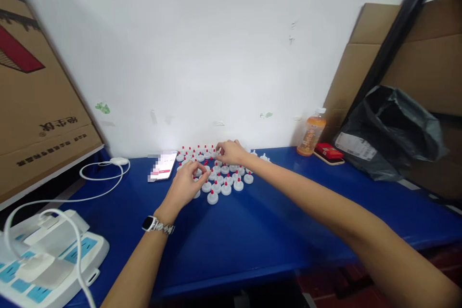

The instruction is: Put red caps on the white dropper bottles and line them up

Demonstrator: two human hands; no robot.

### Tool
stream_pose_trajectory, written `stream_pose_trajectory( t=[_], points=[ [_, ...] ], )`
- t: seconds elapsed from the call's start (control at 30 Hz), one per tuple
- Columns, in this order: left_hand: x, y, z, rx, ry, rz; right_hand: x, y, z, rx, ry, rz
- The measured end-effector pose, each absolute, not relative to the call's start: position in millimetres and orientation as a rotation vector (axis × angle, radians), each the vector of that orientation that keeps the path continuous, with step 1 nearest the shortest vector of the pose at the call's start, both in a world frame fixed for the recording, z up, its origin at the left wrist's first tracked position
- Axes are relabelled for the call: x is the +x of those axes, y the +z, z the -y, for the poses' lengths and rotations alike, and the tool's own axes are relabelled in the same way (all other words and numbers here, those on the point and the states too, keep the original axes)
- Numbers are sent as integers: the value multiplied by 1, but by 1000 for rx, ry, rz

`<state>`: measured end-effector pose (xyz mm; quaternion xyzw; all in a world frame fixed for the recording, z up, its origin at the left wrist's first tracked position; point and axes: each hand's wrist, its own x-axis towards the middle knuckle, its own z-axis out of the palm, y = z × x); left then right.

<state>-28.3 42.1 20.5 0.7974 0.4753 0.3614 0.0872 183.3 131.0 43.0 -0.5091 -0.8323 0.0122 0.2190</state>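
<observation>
Many white plastic nozzle caps with small red tips stand upright in a cluster, such as the front nozzle cap [212, 197] on the blue table. My left hand [186, 183], with a watch [148, 223] on its wrist, is over the cluster's left side. Its thumb and index finger come together in a pinch near the red tips; anything between them is too small to make out. Toward the back of the cluster, my right hand [231, 152] has its fingers curled in at a red-tipped cap. Its palm hides several caps. Beside it, a white cap [264, 158] shows no red tip.
A phone [164, 165] lies left of the caps. A power strip [86, 255] with a white cable [97, 196] occupies the left front. On the right are an orange drink bottle [311, 134], a red packet [329, 151] and a black plastic bag [390, 125]. Cardboard boxes [43, 101] flank the table.
</observation>
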Motion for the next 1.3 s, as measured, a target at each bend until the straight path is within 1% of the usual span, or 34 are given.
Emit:
stream_pose_trajectory(
  t=[0.1, 0.23, 0.37, 0.5, 0.6, 0.77, 0.83, 0.9, 1.0, 1.07, 1.13, 1.2, 1.3],
  points=[
    [-21, 20, -40, 2402, 1037, -1362, 221, 51, -125, -1405, 90, 2145],
    [-2, 21, -36, 2462, 973, -1297, 273, 45, -101, -1609, 125, 1954],
    [20, 33, -40, 2580, 933, -1254, 297, 22, -78, -1791, 42, 1826],
    [44, 48, -49, 2657, 858, -1179, 303, 5, -78, -1911, -93, 1697],
    [58, 50, -53, 2656, 915, -1161, 302, 2, -90, -1932, -146, 1752],
    [57, 41, -54, 2644, 1039, -1201, 296, 5, -109, -1897, -123, 1911],
    [50, 39, -56, 2628, 1050, -1216, 291, 7, -111, -1849, -81, 1881],
    [42, 39, -58, 2612, 1066, -1231, 281, 11, -109, -1721, 38, 1811],
    [31, 40, -63, 2613, 1108, -1256, 255, 25, -100, -1361, 395, 1679],
    [23, 41, -65, 2622, 1108, -1261, 231, 38, -92, -1077, 630, 1687],
    [13, 44, -68, 2612, 1074, -1265, 209, 50, -88, -892, 771, 1716],
    [0, 46, -70, 2558, 1052, -1297, 192, 58, -92, -813, 812, 1725],
    [-23, 44, -71, 2445, 1066, -1403, 179, 57, -112, -928, 656, 1817]
  ],
)
